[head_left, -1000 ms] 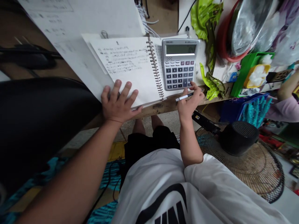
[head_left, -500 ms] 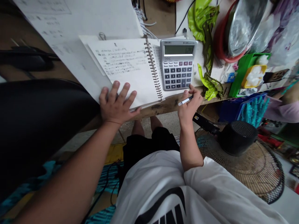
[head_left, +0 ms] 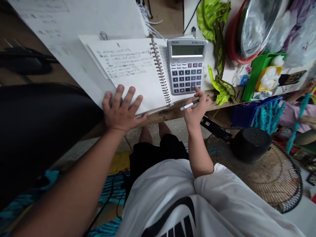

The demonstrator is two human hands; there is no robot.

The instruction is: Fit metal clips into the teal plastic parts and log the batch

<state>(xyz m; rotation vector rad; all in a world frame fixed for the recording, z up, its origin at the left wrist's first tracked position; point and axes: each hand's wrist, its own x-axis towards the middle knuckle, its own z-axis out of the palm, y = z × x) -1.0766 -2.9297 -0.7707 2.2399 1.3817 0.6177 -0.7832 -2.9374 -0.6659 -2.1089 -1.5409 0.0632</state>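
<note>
My left hand (head_left: 122, 108) lies flat with spread fingers on the lower left of a spiral notebook (head_left: 145, 90), whose page carries handwritten lines in its upper half. Closed around a white and black pen (head_left: 189, 106), my right hand (head_left: 197, 110) is at the lower right of a grey calculator (head_left: 181, 61). One fingertip is over the calculator's large plus key; whether it presses is too fine to tell. The calculator rests on the notebook's right-hand page, and its display shows faint digits.
Green leaf-like plastic pieces (head_left: 221, 89) lie right of the calculator. Beyond them are a metal bowl (head_left: 243, 42) in a red basin (head_left: 230, 49) and a green tray (head_left: 249, 79). A fan (head_left: 254, 177) stands low at right. Another person's hand (head_left: 309, 121) holds a teal strand at the far right.
My right hand has shifted left, its fingertip moving from the calculator's lower right corner to the plus key. The display digits differ. At the far right, another person's hands have come into view.
</note>
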